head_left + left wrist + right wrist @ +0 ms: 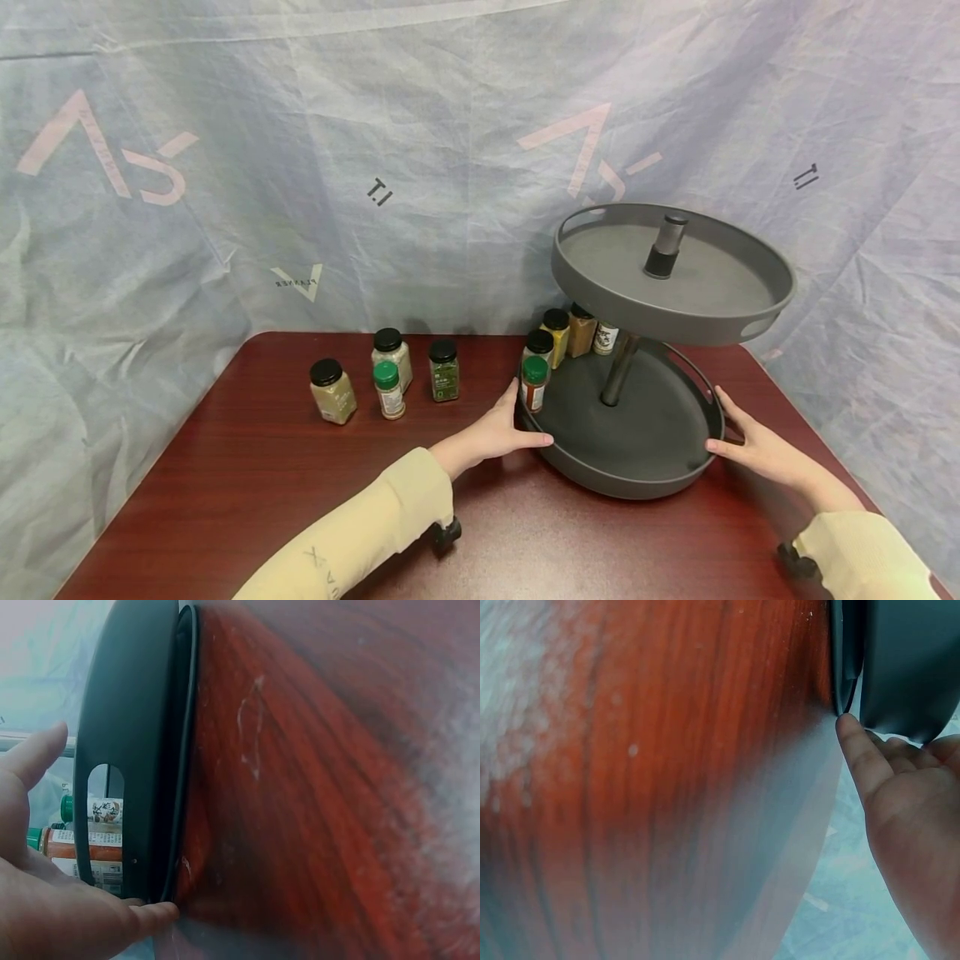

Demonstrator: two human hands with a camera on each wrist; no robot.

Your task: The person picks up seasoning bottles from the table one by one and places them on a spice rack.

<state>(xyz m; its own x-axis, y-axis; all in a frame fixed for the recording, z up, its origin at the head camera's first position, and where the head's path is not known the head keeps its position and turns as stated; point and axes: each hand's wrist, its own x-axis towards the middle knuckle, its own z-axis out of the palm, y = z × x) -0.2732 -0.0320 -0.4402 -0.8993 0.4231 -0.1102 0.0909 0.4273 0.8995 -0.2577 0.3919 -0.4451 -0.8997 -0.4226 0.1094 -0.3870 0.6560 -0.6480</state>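
Note:
A dark grey two-tier round tray (630, 450) stands on the right of the table. My left hand (491, 427) touches its lower tier from the left, fingers along the outer wall and thumb spread at the front rim. On the opposite side my right hand (765, 450) touches the wall the same way, fingertips low at the base in the right wrist view. Inside the lower tier, a green-capped spice jar (534, 392) stands near my left fingers. Behind it are a yellow spice jar (558, 343), a brown spice jar (581, 335) and a white-labelled jar (605, 337).
Left of the tray stand a beige spice jar (335, 400), a small green-capped jar (390, 398), a black-capped pale jar (401, 358) and a green-labelled jar (444, 375). The upper tier (720, 283) overhangs the lower one. A grey cloth (450, 125) hangs behind the table.

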